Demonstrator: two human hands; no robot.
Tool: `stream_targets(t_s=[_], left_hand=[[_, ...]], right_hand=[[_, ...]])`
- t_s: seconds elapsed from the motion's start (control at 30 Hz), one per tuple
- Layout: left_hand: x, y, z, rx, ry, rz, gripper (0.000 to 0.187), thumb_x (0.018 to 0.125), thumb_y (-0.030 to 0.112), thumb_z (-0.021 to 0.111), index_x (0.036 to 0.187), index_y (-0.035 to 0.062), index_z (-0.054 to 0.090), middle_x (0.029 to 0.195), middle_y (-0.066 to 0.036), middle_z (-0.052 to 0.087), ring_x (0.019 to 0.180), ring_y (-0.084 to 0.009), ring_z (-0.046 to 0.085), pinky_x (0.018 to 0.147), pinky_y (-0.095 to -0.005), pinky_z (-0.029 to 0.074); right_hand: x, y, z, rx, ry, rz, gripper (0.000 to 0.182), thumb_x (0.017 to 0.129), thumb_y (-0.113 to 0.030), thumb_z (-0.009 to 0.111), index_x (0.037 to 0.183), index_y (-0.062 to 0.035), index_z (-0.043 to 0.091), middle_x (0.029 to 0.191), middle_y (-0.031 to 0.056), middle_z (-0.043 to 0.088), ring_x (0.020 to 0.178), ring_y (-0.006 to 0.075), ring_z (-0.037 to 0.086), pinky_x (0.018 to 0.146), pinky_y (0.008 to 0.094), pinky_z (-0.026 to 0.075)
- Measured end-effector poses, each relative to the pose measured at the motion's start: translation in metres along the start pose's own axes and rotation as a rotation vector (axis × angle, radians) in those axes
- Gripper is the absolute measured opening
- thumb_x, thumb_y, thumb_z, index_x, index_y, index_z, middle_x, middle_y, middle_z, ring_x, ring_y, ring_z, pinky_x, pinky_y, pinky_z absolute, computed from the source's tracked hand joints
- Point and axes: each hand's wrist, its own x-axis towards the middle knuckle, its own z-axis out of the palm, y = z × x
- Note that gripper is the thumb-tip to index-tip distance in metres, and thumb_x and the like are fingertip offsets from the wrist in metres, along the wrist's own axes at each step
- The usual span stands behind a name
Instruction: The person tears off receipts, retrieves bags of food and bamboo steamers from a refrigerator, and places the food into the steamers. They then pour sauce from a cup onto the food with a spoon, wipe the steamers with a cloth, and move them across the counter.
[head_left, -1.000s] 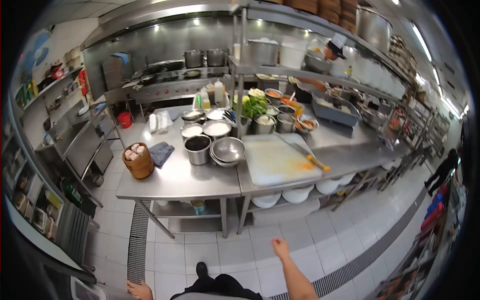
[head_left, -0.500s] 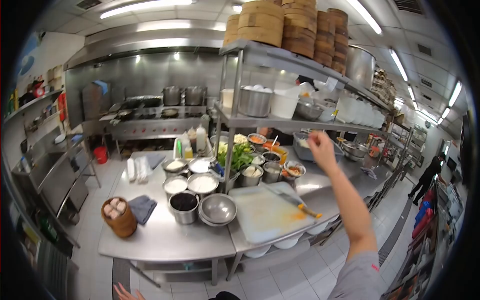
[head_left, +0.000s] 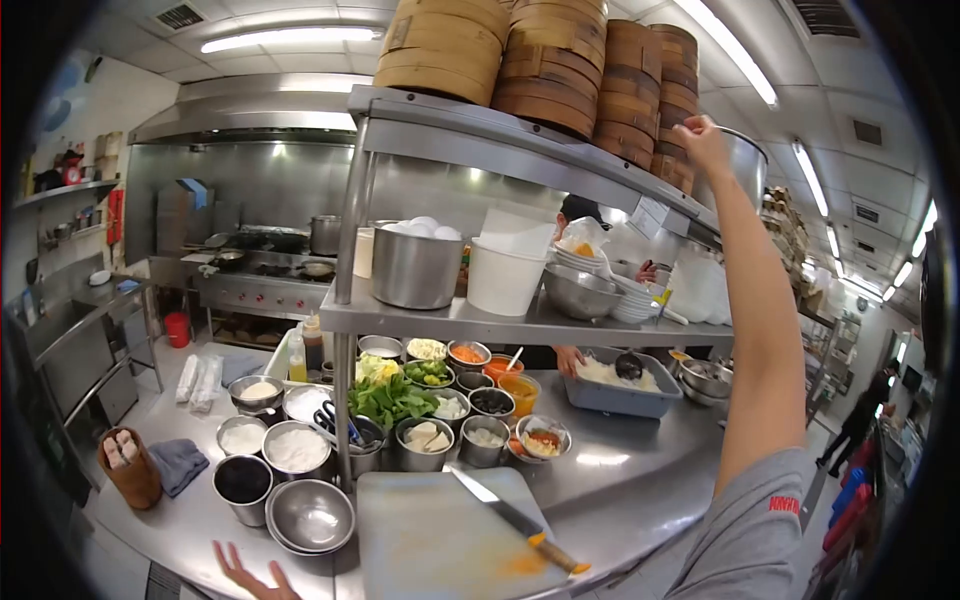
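My right hand (head_left: pixel 704 147) is raised to the top shelf, its fingers curled together. It overlaps the stacked bamboo steamers (head_left: pixel 628 100) and the left side of a large steel pot (head_left: pixel 738 160) in this view. What the fingers hold, if anything, is hidden. Low at the front, my left hand (head_left: pixel 250 575) has its fingers spread and holds nothing. Close to it are nested steel bowls (head_left: pixel 312 515) and a steel container of dark liquid (head_left: pixel 243 480). A kitchen knife (head_left: pixel 515 517) lies across the white cutting board (head_left: pixel 420 520).
Tubs of chopped vegetables and white powders crowd the counter around leafy greens (head_left: pixel 390 398). The middle shelf (head_left: pixel 500 325) holds a pot of eggs (head_left: pixel 418 265) and white buckets. Behind it, another person's hand (head_left: pixel 569 361) touches a grey bin (head_left: pixel 618 396). A bamboo container (head_left: pixel 130 480) stands left.
My right hand has risen from middle-shelf height to the top shelf. The view has moved closer to the counter and shelves. My left hand now shows over the counter's front.
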Motion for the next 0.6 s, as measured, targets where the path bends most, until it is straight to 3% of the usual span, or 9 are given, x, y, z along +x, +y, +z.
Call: stream_targets(t_s=[0.03,0.07,0.13,0.2,0.27,0.4,0.43,0.6], left_hand=[[-0.008,0.018,0.013,-0.050,-0.031,0.067,0.066,0.078,0.033,0.056,0.125,-0.0032,0.029,0.133,-0.023,0.016,0.121,-0.0374,0.018,0.098,-0.0471,0.018],[-0.011,0.035,0.029,-0.090,0.022,0.125,0.062,0.078,0.032,0.054,0.124,-0.0029,0.031,0.130,-0.021,0.027,0.118,-0.0359,0.026,0.097,-0.0463,0.020],[-0.008,0.067,0.050,-0.174,-0.028,0.130,0.064,0.070,0.016,0.054,0.126,0.0003,0.027,0.130,-0.018,0.026,0.119,-0.0309,0.030,0.099,-0.0410,0.022],[0.012,0.100,0.063,-0.304,-0.114,0.175,0.058,0.073,0.015,0.055,0.123,-0.0019,0.032,0.126,-0.020,0.030,0.116,-0.0307,0.033,0.096,-0.0380,0.026],[0.032,0.141,0.073,-0.386,-0.205,0.240,0.055,0.073,0.012,0.051,0.121,-0.0051,0.032,0.125,-0.019,0.032,0.116,-0.0304,0.031,0.097,-0.0361,0.023],[0.054,0.223,0.081,-0.395,-0.375,0.478,0.055,0.074,0.014,0.052,0.122,-0.0039,0.032,0.122,-0.019,0.036,0.115,-0.0294,0.035,0.098,-0.0352,0.024],[0.057,0.242,0.081,-0.424,-0.401,0.495,0.056,0.075,0.015,0.052,0.123,-0.0037,0.030,0.124,-0.019,0.035,0.116,-0.0286,0.035,0.098,-0.0348,0.023],[0.102,0.347,0.085,-0.746,-0.572,0.417,0.064,0.080,0.026,0.051,0.129,-0.0032,0.021,0.131,-0.020,0.030,0.122,-0.0255,0.030,0.100,-0.0332,0.021]], right_hand=[[0.017,0.013,0.007,0.062,0.000,0.051,0.052,0.066,-0.041,0.062,0.100,-0.0027,0.055,0.096,0.0151,0.059,0.089,0.0242,0.057,0.075,0.0314,0.045],[0.030,0.028,0.012,0.126,0.000,0.105,0.058,0.066,-0.045,0.063,0.103,-0.0024,0.053,0.097,0.0144,0.059,0.089,0.0240,0.057,0.075,0.0323,0.045],[0.032,0.035,0.008,0.266,-0.038,0.198,0.064,0.065,-0.049,0.063,0.107,-0.0023,0.051,0.101,0.0146,0.057,0.092,0.0246,0.055,0.074,0.0336,0.045],[0.035,0.049,-0.004,0.399,-0.075,0.289,0.071,0.063,-0.053,0.063,0.111,-0.0022,0.048,0.105,0.0148,0.054,0.095,0.0252,0.053,0.073,0.0349,0.046],[0.045,0.079,-0.014,0.426,-0.151,0.334,0.070,0.063,-0.057,0.062,0.113,-0.0099,0.047,0.107,0.0035,0.050,0.087,0.0170,0.049,0.070,0.0321,0.042],[0.046,0.114,-0.051,0.612,-0.089,0.367,0.078,0.059,-0.062,0.062,0.115,-0.0106,0.045,0.099,0.0078,0.048,0.084,0.0181,0.043,0.072,0.0348,0.039],[0.048,0.122,-0.055,0.654,-0.127,0.365,0.082,0.058,-0.063,0.062,0.117,-0.0096,0.043,0.093,0.0079,0.046,0.075,0.0148,0.041,0.067,0.0320,0.039],[0.052,0.134,0.001,0.808,-0.324,0.358,0.088,0.058,-0.065,0.060,0.120,-0.0058,0.040,0.094,0.0092,0.045,0.076,0.0143,0.041,0.066,0.0297,0.039]])
